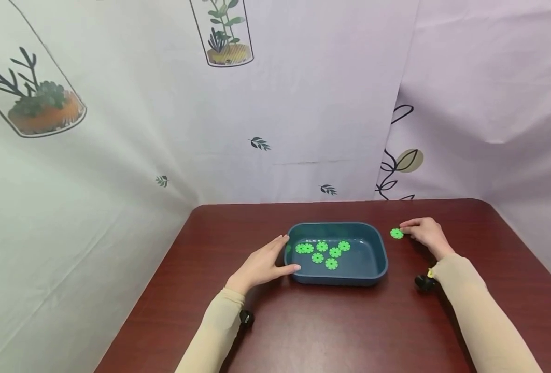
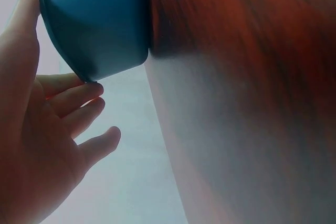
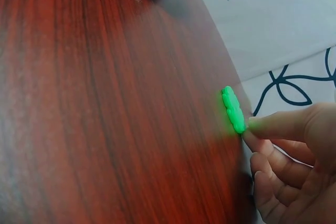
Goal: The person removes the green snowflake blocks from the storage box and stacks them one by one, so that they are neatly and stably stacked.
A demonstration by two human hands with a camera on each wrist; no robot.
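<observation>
Left of centre in my head view, the left hand [image 1: 262, 265] is touching the left end of the blue tray [image 1: 366, 259], its fingers spread and fairly straight, thumb at the near rim. At centre, seven green notched discs [image 1: 331, 264] are lying in the tray (I'm seeing two touching at its left side), and the tray is sitting on the dark red bench [image 1: 331, 331]. Right of centre, the right hand [image 1: 426, 234] is pinching another green disc [image 1: 396, 233] by its edge, just beyond the tray's right end.
</observation>
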